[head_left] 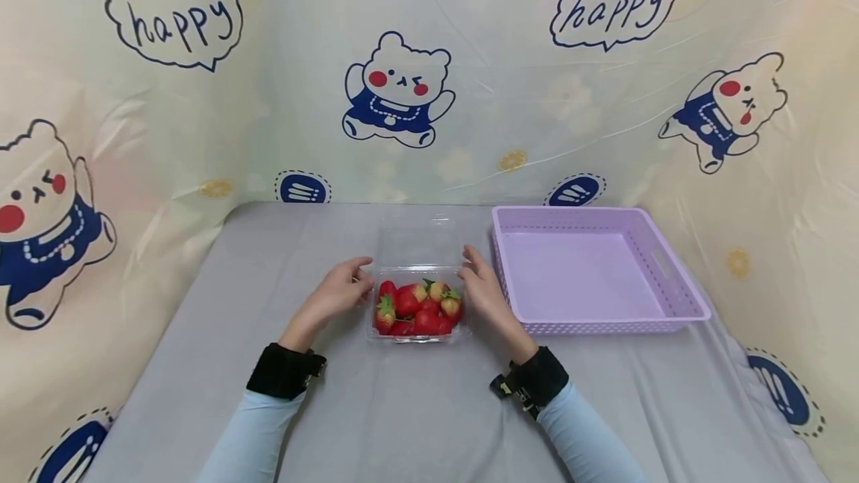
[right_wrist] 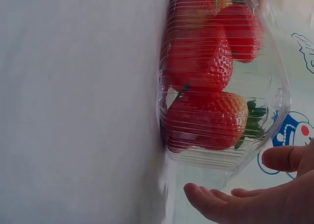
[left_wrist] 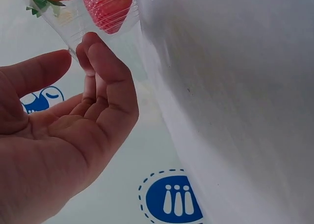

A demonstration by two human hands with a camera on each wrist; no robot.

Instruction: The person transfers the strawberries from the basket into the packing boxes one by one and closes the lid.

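A clear plastic clamshell box (head_left: 417,339) stands on the cloth-covered table, its transparent lid (head_left: 417,241) raised at the back. Red strawberries (head_left: 426,321) with green leaves fill it. At the box's left side is my left hand (head_left: 344,289), fingers bent; in the left wrist view its thumb and fingertips (left_wrist: 91,40) come right up to the box's corner. My right hand (head_left: 485,293) is beside the right side, fingers loosely extended. From the right wrist, thumb and fingers (right_wrist: 196,192) show spread apart just off the box's end, with nothing between them.
Right of the box, close by my right hand, sits a shallow lilac plastic basket (head_left: 584,274) with perforated walls. Grey cloth (head_left: 416,416) covers the table. Behind it hangs a curtain (head_left: 503,95) printed with cartoon bears.
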